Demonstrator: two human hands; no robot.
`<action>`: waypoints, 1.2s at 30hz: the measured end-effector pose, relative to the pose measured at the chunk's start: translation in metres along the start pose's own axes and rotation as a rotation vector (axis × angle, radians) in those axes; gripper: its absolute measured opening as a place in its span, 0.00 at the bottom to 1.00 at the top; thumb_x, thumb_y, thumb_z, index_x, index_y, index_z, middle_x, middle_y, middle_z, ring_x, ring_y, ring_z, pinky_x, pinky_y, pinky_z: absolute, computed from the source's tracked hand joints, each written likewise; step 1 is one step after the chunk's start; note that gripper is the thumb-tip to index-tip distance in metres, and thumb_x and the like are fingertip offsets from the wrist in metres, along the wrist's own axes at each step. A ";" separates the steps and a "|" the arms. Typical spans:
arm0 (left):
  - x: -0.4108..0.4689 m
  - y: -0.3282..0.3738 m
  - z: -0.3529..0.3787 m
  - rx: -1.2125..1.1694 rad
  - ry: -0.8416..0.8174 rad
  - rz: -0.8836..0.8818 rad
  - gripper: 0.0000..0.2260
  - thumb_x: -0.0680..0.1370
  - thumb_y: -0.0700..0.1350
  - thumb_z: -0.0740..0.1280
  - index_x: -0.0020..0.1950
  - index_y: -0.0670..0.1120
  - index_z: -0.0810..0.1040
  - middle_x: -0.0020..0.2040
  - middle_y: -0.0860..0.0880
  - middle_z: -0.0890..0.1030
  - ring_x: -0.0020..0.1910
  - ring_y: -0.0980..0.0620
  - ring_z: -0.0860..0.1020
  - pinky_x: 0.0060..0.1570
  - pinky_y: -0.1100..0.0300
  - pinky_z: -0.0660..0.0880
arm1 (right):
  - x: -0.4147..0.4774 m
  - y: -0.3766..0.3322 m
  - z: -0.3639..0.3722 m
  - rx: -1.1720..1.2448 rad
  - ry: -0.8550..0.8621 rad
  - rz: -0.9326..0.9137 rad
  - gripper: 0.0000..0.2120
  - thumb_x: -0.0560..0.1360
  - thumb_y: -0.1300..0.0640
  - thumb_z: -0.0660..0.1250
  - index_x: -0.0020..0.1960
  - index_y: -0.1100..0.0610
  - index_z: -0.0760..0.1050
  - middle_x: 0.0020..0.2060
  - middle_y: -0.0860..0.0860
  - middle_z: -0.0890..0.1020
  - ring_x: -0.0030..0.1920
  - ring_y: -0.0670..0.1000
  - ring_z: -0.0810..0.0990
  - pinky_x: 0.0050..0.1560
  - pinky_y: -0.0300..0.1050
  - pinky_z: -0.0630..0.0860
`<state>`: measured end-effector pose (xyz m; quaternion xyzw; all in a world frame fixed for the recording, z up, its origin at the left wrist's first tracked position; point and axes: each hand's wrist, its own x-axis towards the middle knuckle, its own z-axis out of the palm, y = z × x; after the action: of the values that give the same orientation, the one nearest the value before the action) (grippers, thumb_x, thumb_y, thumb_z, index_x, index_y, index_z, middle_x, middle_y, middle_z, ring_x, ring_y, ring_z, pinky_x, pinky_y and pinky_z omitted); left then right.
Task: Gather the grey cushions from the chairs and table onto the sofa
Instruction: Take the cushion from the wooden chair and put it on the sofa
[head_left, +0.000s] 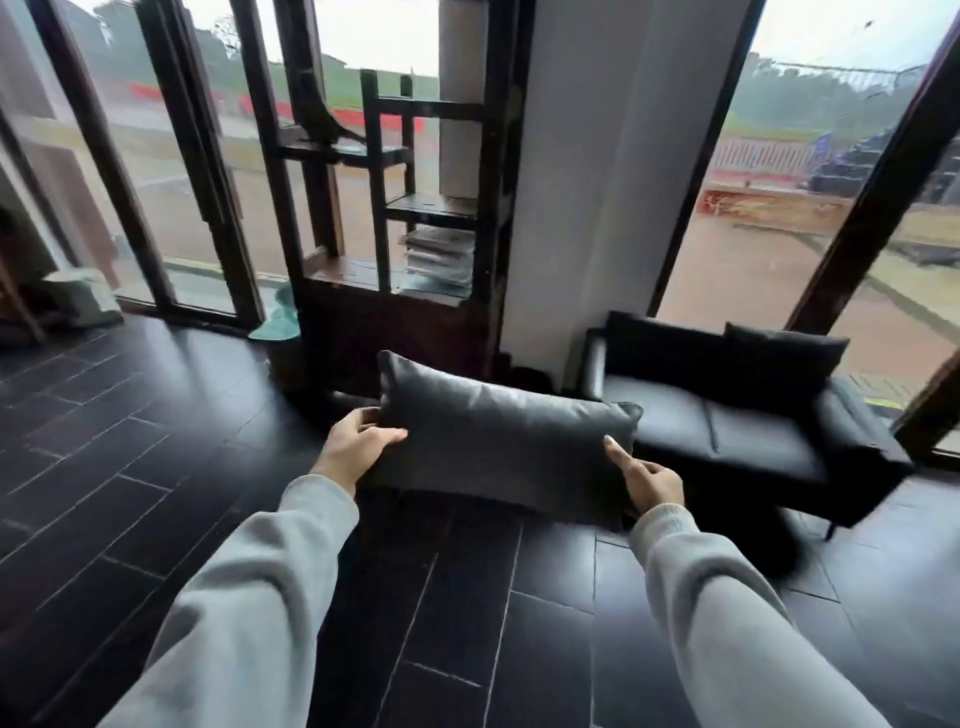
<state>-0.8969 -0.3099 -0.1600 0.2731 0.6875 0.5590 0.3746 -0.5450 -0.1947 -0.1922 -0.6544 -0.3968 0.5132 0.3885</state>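
Observation:
I hold a dark grey rectangular cushion in the air above the floor, in front of me. My left hand grips its left end, thumb on top. My right hand grips its lower right corner. A dark two-seat sofa stands to the right of the cushion, against the window. Another dark cushion leans upright against the sofa's back on the right side.
A dark wooden shelf unit with a stack of papers stands behind the cushion, beside a white pillar. Tall glass doors line the left wall. The floor is dark planks. A pale box sits at far left.

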 end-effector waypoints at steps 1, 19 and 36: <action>0.014 0.008 0.027 0.010 -0.039 0.008 0.17 0.68 0.43 0.78 0.55 0.50 0.80 0.53 0.47 0.85 0.50 0.49 0.84 0.53 0.50 0.82 | 0.014 -0.007 -0.017 0.008 0.047 -0.009 0.38 0.50 0.27 0.78 0.50 0.52 0.85 0.45 0.48 0.85 0.49 0.53 0.84 0.61 0.55 0.82; 0.252 0.116 0.348 0.111 -0.486 0.095 0.20 0.71 0.51 0.78 0.60 0.54 0.77 0.52 0.48 0.84 0.48 0.51 0.83 0.38 0.57 0.76 | 0.261 -0.101 -0.138 0.132 0.377 -0.022 0.44 0.51 0.32 0.80 0.59 0.57 0.86 0.53 0.53 0.88 0.58 0.58 0.86 0.65 0.59 0.80; 0.402 0.121 0.653 0.176 -0.463 -0.011 0.23 0.72 0.50 0.77 0.65 0.52 0.76 0.56 0.48 0.84 0.55 0.49 0.81 0.53 0.50 0.78 | 0.583 -0.157 -0.257 0.094 0.334 0.054 0.43 0.49 0.32 0.79 0.57 0.56 0.87 0.46 0.51 0.87 0.46 0.54 0.84 0.53 0.51 0.81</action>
<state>-0.5952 0.4048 -0.1888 0.4217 0.6311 0.4173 0.4998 -0.2201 0.3753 -0.2162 -0.7223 -0.2845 0.4253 0.4652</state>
